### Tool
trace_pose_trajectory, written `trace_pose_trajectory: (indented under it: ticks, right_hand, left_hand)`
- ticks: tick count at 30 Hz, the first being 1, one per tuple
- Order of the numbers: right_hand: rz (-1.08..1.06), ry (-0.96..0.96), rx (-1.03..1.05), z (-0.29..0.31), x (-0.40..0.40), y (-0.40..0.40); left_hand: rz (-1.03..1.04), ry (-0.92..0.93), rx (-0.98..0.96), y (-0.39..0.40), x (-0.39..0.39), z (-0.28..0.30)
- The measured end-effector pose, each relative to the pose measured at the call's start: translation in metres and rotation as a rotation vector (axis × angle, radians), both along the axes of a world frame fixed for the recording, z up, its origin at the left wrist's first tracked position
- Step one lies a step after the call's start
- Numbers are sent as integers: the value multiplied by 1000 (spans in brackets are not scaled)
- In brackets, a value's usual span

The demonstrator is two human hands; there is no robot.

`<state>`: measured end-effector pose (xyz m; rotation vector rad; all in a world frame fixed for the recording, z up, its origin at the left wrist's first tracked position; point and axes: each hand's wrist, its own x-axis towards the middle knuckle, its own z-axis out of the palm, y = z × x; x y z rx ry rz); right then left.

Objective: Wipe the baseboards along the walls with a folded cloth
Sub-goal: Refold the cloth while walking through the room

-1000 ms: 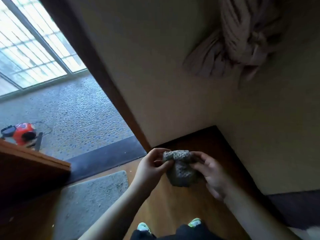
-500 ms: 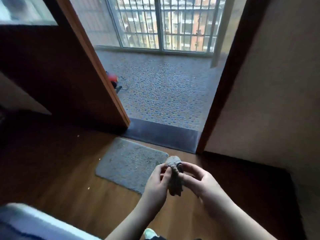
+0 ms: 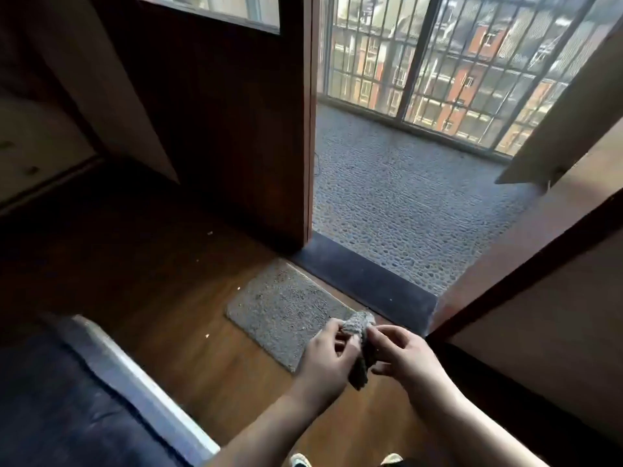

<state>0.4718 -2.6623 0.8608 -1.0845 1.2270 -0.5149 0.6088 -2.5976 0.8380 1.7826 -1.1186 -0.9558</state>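
Note:
A small grey textured cloth (image 3: 360, 326), bunched into a narrow fold, hangs between both hands above the wooden floor. My left hand (image 3: 327, 357) pinches its upper left part with curled fingers. My right hand (image 3: 406, 357) grips it from the right with thumb and fingers. The cloth's lower part is in shadow between the palms. A dark baseboard (image 3: 526, 392) runs along the bottom of the beige wall (image 3: 539, 318) at the right, a little to the right of my hands.
A grey doormat (image 3: 286, 308) lies on the wooden floor (image 3: 161, 281) in front of a dark threshold (image 3: 364, 281). A dark wooden door (image 3: 236, 129) stands open at the left of the doorway. Beyond it is a pebbled balcony floor (image 3: 404, 203) with barred windows. A dark cushioned edge (image 3: 135, 382) fills the lower left.
The view has swung left from the wall corner to the open doorway. Both hands have kept hold of the cloth, which has gone from a wider bunch to a narrower fold.

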Motion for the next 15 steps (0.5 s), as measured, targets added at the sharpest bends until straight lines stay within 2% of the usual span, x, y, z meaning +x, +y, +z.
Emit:
trace_pose_trajectory:
  ticks: [6, 11, 15]
  right_hand:
    - [202, 70, -1, -6, 55, -33]
    - [461, 89, -45, -14, 119, -62]
    - [684, 75, -95, -14, 169, -94]
  left_hand:
    - [158, -65, 35, -6, 47, -2]
    - [369, -84, 88, -13, 89, -8]
    - [563, 4, 140, -25, 123, -5]
